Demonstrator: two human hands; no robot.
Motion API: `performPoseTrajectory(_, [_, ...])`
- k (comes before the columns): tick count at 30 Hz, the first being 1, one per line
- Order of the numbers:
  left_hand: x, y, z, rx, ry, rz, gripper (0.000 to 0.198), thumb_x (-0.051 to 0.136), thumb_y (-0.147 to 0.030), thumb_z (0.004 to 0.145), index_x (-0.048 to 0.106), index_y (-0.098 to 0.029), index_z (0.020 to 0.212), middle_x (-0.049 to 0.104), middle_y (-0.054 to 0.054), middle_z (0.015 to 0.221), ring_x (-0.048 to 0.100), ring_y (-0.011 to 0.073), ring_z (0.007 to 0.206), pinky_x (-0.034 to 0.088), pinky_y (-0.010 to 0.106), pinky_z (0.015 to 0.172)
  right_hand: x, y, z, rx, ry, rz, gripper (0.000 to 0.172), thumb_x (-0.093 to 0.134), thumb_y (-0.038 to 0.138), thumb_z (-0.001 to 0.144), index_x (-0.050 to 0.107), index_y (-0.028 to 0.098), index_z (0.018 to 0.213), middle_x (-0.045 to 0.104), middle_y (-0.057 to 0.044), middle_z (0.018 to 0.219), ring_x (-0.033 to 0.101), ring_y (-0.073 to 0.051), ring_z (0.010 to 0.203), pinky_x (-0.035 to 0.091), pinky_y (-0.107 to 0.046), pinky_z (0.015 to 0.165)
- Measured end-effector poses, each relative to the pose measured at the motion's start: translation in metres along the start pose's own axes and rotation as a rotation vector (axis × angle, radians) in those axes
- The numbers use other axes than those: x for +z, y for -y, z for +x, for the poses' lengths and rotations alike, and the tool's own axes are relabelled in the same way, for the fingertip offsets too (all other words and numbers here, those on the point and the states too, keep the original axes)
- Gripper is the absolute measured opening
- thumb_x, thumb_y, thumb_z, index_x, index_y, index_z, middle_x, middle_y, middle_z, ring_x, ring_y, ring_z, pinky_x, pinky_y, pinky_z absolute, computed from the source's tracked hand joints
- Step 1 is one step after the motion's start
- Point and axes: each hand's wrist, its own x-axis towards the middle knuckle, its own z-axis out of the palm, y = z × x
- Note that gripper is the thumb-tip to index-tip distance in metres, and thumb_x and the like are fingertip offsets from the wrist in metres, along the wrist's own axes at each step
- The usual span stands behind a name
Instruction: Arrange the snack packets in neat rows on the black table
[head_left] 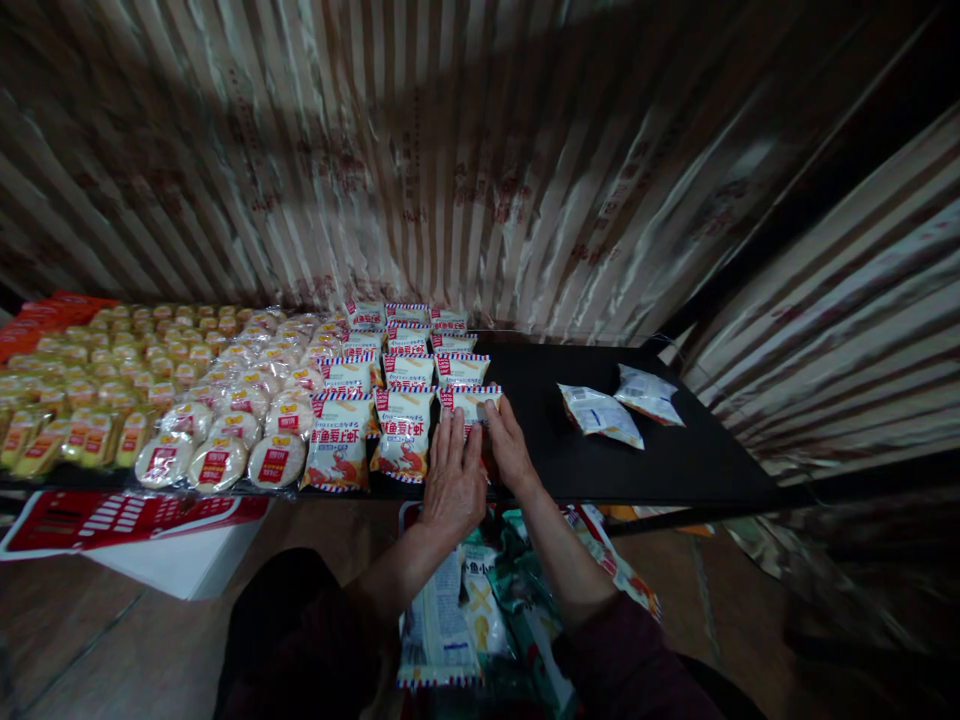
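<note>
Both my hands are at the front-right snack bag (472, 397), white with a red and blue striped edge, which stands propped at the end of its row. My left hand (456, 480) lies against the bag's front, fingers stretched out and pointing up. At the bag's right edge, my right hand (513, 448) has its thumb on the front and the other fingers along the side. Left of it, a matching snack bag (403, 435) and another snack bag (337, 440) stand in line, with more rows behind them.
Round wrapped crackers (217, 463) and small yellow-wrapped cakes (90, 435) fill the shelf's left. Two loose snack bags (601, 414) lie to the right on the black shelf (570, 470). Below the edge are larger snack packs (442, 610) and a white-and-red box (187, 565). Striped sheeting (420, 180) hangs behind.
</note>
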Motion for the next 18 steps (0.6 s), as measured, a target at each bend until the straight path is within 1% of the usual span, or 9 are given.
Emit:
performPoseTrajectory(4, [0.0009,0.0024,0.0,0.003,0.005,-0.007,0.063,0.045,-0.01,0.082,0.025,-0.008,0.142,0.014,0.022,0.154,-0.003,0.0312,0.144,0.026,0.057,0.112,0.0014,0.0053,-0.0011,0.024,0.014,-0.046,0.054,0.051,0.057,0.082,0.055,0.023,0.123,0.064,-0.003,0.12,0.057,-0.022,0.11,0.041,-0.037,0.1])
performPoseTrajectory(7, [-0.0003,0.0015,-0.0002,-0.008,0.014,-0.007,0.065,0.046,-0.01,0.082,0.024,-0.009,0.143,0.013,0.021,0.155,-0.003,0.0306,0.144,0.026,0.057,0.112,0.0005,0.0058,-0.0015,0.024,0.009,-0.092,0.052,0.05,0.057,0.083,0.056,0.021,0.12,0.066,-0.005,0.115,0.059,-0.022,0.105,0.041,-0.036,0.098])
performPoseTrajectory(11, [-0.002,-0.0004,-0.0006,-0.023,0.003,0.009,0.065,0.047,-0.012,0.082,0.024,-0.013,0.143,0.01,0.02,0.156,-0.001,0.0313,0.144,0.023,0.059,0.112,0.0001,0.0055,-0.0039,0.033,-0.049,-0.138,0.058,0.051,0.058,0.082,0.051,0.021,0.127,0.063,-0.006,0.122,0.056,-0.024,0.112,0.038,-0.039,0.102])
performPoseTrajectory(16, [0.001,0.0008,-0.0014,-0.029,0.014,0.012,0.066,0.048,-0.014,0.083,0.023,-0.012,0.144,0.008,0.019,0.156,-0.002,0.032,0.144,0.024,0.059,0.112,0.0033,0.0093,-0.0075,0.04,-0.012,-0.194,0.058,0.045,0.06,0.083,0.053,0.022,0.127,0.064,-0.007,0.12,0.059,-0.026,0.109,0.043,-0.041,0.099])
performPoseTrajectory(18, [0.0032,0.0016,-0.0016,-0.034,0.01,0.007,0.067,0.048,-0.014,0.083,0.022,-0.012,0.144,0.007,0.019,0.156,-0.002,0.0323,0.143,0.025,0.059,0.111,0.0034,0.0085,-0.0073,0.044,-0.036,-0.234,0.064,0.044,0.061,0.083,0.048,0.021,0.132,0.061,-0.009,0.126,0.057,-0.027,0.114,0.041,-0.043,0.101])
